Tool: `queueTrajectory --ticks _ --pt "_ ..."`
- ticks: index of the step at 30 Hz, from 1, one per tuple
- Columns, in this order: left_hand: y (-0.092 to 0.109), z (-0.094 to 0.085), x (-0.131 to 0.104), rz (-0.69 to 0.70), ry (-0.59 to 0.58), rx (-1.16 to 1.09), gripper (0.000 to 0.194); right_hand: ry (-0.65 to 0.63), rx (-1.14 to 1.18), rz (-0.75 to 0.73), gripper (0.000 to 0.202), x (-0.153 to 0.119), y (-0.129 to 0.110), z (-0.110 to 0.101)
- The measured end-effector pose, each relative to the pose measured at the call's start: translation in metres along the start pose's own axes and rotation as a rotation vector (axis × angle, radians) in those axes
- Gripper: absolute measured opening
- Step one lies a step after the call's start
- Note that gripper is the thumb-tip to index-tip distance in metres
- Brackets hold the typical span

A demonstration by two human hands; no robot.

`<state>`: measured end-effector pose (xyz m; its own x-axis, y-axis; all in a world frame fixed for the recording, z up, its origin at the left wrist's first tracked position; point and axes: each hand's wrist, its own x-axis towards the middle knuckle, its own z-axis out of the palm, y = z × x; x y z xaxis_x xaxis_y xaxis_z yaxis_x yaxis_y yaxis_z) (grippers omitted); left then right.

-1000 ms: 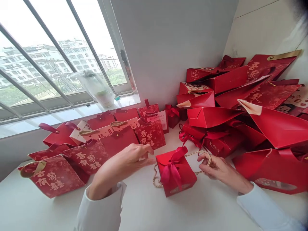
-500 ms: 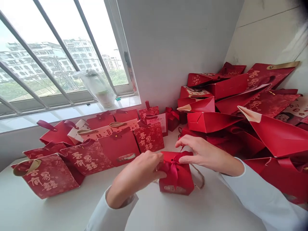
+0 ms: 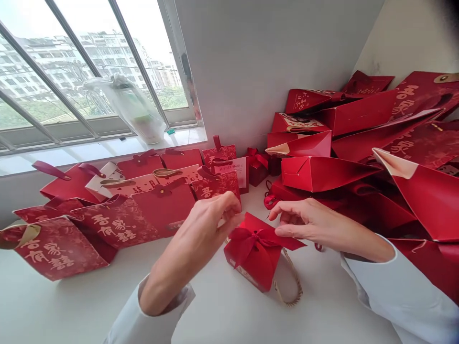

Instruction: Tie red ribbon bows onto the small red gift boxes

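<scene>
Red box (image 3: 260, 272) with ribbon bow (image 3: 249, 243), between left hand (image 3: 211, 217) and right hand (image 3: 311, 222), both fingers-parted; apparently bow-straightening, calling for light pinches.

A window (image 3: 93, 62) fills the upper left, with slanting metal bars (image 3: 138, 62) across it and a grey metal frame (image 3: 175, 38) down its right side. Outside stand pale blocks of flats (image 3: 103, 52) above green trees (image 3: 172, 99), under a bright, washed-out sky (image 3: 150, 19). Daylight streaks the shiny sill (image 3: 186, 137). A plain grey wall (image 3: 265, 52) runs right from the window and meets a cream wall (image 3: 412, 43) at a corner. The smooth white bench (image 3: 218, 310) reaches towards both walls, softly shaded.
</scene>
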<state>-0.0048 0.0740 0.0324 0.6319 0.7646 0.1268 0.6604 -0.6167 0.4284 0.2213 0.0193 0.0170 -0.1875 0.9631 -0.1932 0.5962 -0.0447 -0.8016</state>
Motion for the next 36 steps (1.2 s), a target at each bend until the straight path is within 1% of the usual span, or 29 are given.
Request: queueTrajectory --ticks 2,4,6,8,10,13,16,19,24,26,29,32,34,36 --pt "0.012 0.004 -0.008 0.011 -0.094 0.065 0.020 0.007 0.004 -0.017 0.022 -0.001 0.003 0.000" --pt "0.021 0.009 -0.015 -0.006 -0.151 0.154 0.019 -0.005 -0.003 -0.045 0.028 -0.001 0.005 0.001" --pt "0.025 0.013 -0.019 -0.028 -0.160 0.218 0.014 -0.017 -0.044 -0.067 0.034 -0.002 0.006 0.002" --pt "0.026 0.015 -0.021 -0.039 -0.162 0.232 0.013 -0.010 -0.097 -0.074 0.036 -0.002 0.006 0.003" --pt "0.026 0.015 -0.022 -0.042 -0.181 0.211 0.017 0.005 -0.101 -0.070 0.029 -0.002 0.007 0.002" --pt "0.025 0.014 -0.022 -0.023 -0.205 0.158 0.018 0.037 -0.004 -0.034 0.015 -0.002 0.007 0.000" --pt "0.025 0.015 -0.024 -0.005 -0.206 0.134 0.018 0.062 0.070 0.024 0.019 -0.001 0.009 -0.003" --pt "0.025 0.016 -0.026 -0.008 -0.203 0.148 0.019 0.082 0.092 0.032 0.022 -0.002 0.011 -0.007" --pt "0.026 0.016 -0.028 -0.013 -0.207 0.167 0.021 0.048 -0.010 0.008 0.024 -0.008 0.008 -0.015" --pt "0.026 0.016 -0.029 -0.012 -0.203 0.168 0.022 0.051 -0.039 -0.003 0.025 -0.012 0.004 -0.016" --pt "0.026 0.016 -0.028 -0.012 -0.198 0.162 0.023 0.066 -0.084 -0.081 0.024 -0.014 -0.001 -0.010" --pt "0.025 0.017 -0.029 -0.018 -0.203 0.147 0.023 0.075 -0.203 -0.161 0.018 -0.011 -0.005 0.001" --pt "0.024 0.018 -0.031 -0.017 -0.199 0.141 0.023 0.085 -0.238 -0.171 0.014 -0.008 -0.007 0.006" --pt "0.021 0.019 -0.035 -0.003 -0.176 0.136 0.024 0.098 -0.190 -0.143 0.017 -0.004 -0.008 0.008"
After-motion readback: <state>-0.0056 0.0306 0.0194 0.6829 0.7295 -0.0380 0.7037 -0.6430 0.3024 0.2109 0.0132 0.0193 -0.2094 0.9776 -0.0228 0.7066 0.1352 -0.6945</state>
